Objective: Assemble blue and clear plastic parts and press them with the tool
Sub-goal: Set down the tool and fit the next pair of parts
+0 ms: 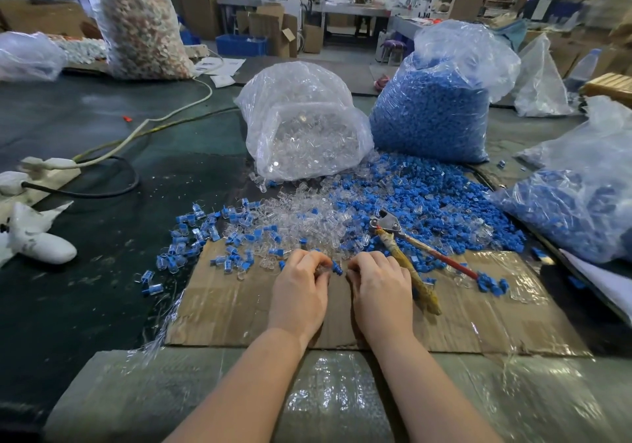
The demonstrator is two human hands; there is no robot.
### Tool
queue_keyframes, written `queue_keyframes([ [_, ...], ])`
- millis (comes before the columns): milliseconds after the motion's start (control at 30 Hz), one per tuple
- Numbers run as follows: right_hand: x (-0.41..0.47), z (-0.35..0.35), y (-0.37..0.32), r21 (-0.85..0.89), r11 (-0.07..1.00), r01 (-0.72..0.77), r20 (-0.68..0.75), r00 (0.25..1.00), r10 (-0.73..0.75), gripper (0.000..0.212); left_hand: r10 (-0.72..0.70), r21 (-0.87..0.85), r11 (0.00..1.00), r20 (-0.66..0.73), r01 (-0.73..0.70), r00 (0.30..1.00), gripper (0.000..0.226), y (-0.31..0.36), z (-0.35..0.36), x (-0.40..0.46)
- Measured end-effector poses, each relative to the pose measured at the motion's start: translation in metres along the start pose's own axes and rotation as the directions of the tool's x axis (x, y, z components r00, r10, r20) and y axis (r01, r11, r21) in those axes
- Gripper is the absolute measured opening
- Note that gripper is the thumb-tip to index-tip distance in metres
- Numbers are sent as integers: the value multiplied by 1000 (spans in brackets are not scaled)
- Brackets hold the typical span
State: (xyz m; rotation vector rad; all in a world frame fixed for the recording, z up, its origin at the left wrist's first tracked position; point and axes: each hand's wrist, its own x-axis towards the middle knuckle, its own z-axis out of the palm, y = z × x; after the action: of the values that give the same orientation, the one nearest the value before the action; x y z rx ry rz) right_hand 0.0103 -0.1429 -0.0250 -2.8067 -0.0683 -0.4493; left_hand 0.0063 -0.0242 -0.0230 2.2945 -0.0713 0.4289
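I have both hands low over the cardboard sheet (239,309) near the front of the worktop (85,128). My left hand (299,290) has its fingers curled round what looks like a clear plastic part, though the fingers hide most of it. A blue plastic part (337,267) shows just between the two hands, touching the left fingertips. My right hand (379,288) is curled too, its fingertips at that same blue piece; I cannot tell whether it actually pinches it.

I judge these parts very light, stiff and smooth, so likely to slip or skitter if squeezed off-centre. I would pinch each across its flat sides with thumb and forefinger and keep the mating ends free.

The pressing tool (403,247), a plier-like thing with a taped handle and a red one, lies just right of my right hand, its metal head resting in the mixed pile of loose parts (359,203). It looks rigid and heavier; I would take it by the handles. Behind stand a bag of clear parts (301,124) and a bag of blue parts (431,107).
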Motion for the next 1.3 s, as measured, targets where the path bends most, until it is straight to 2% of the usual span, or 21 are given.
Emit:
queue_keyframes([
  [100, -1, 0, 0, 6, 1000, 9, -10, 1000, -9, 13, 11, 5, 1000, -2, -11, 1000, 13, 0, -1, -2],
  [200, -2, -1, -2, 87, 995, 52, -23, 999, -50, 25, 15, 5, 1000, -8, -15, 1000, 11, 0, -1, -2],
  [267, -2, -1, -2, 58, 994, 94, 5, 995, -95, 29, 10, -11, 1000, -7, -10, 1000, 10, 1, -1, -2],
  [500, -3, 1, -2, 76, 991, 108, -85, 991, -101, 2, -15, -50, 999, -7, 15, 1000, 8, 1, -2, -2],
  [633, -3, 1, -3, 125, 982, 139, -126, 984, -123, 4, -8, -56, 998, -23, 7, 1000, 10, 0, -3, -1],
  [767, -4, 1, -3, 135, 972, 193, -113, 978, -178, 21, -9, -73, 997, -34, 6, 999, 9, 1, -4, -1],
  [900, -3, 2, -1, 132, 975, 181, -87, 982, -170, 3, -32, -88, 996, -23, 30, 999, 9, 0, -3, -2],
  [1100, -3, 2, -3, 147, 975, 167, -130, 980, -149, 6, -45, -114, 993, 5, 45, 999, 10, 1, -3, -3],
  [1200, -2, 2, -3, 112, 980, 164, -90, 984, -154, 17, -58, -140, 989, -17, 55, 998, 9, 1, -4, -2],
  [1300, -1, 2, -3, 105, 982, 158, -58, 987, -152, 18, -69, -136, 989, -31, 64, 997, 11, 0, -4, -2],
])
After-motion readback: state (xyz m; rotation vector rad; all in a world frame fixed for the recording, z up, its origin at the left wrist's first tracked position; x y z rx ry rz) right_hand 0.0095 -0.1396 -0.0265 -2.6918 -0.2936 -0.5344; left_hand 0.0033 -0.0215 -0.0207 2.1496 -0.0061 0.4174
